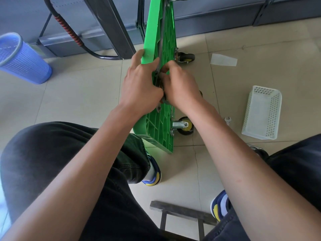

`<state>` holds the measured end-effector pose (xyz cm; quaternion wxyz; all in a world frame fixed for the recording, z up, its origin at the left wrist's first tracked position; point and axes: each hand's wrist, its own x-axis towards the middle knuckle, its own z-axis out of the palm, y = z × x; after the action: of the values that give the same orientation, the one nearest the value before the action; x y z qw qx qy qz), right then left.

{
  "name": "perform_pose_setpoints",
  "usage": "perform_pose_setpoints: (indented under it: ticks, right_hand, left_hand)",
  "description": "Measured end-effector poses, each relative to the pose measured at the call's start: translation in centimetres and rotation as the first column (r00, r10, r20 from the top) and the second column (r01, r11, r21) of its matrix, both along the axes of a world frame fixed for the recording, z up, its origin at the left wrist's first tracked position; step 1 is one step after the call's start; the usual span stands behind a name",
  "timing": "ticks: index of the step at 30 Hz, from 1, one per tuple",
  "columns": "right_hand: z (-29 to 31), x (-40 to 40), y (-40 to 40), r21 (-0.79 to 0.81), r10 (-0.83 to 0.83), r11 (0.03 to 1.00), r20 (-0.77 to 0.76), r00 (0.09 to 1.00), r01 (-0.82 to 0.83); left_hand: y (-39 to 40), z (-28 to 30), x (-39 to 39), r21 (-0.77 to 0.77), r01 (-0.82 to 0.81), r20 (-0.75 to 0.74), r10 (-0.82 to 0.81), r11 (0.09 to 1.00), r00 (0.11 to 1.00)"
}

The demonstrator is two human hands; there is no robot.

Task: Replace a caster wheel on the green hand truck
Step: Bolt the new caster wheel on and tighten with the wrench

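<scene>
Here, from left to right: a blue basket (20, 58) lies tipped on the floor; the left hand (140, 84) grips the upper edge of the green hand truck (161, 40), which stands on edge between the knees, long axis running away from the viewer, ribbed underside facing right. The right hand (180, 86) curls its fingers around hidden hardware. Two caster wheels (185, 126) project rightward. The rigid deck likely handles best by its rim. A wrench (227, 120) and white basket (262, 112) lie beyond.

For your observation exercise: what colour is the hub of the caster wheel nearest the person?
Yellow, inside a black tyre, on the near caster wheel; the head view shows it.
</scene>
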<state>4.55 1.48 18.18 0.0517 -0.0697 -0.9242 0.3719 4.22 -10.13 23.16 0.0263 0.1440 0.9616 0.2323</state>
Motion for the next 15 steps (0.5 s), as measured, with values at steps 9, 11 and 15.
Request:
perform_pose_setpoints:
  ticks: [9,11,15]
  right_hand:
    - [-1.5,0.8,0.3,0.163,-0.039,0.986,0.048,0.998,0.030]
    - [-1.9,0.9,0.2,0.213,-0.032,0.977,0.012,0.999,0.029]
    - [-2.6,0.9,0.0,0.260,-0.042,0.964,-0.062,0.997,0.057]
  left_hand:
    - [0.0,-0.3,0.0,0.031,0.001,0.016,-0.002,1.000,1.000]
    - [-0.1,-0.4,0.0,0.034,0.003,0.014,-0.004,0.999,1.000]
    - [-0.3,-0.5,-0.2,0.035,0.001,0.013,-0.002,0.999,1.000]
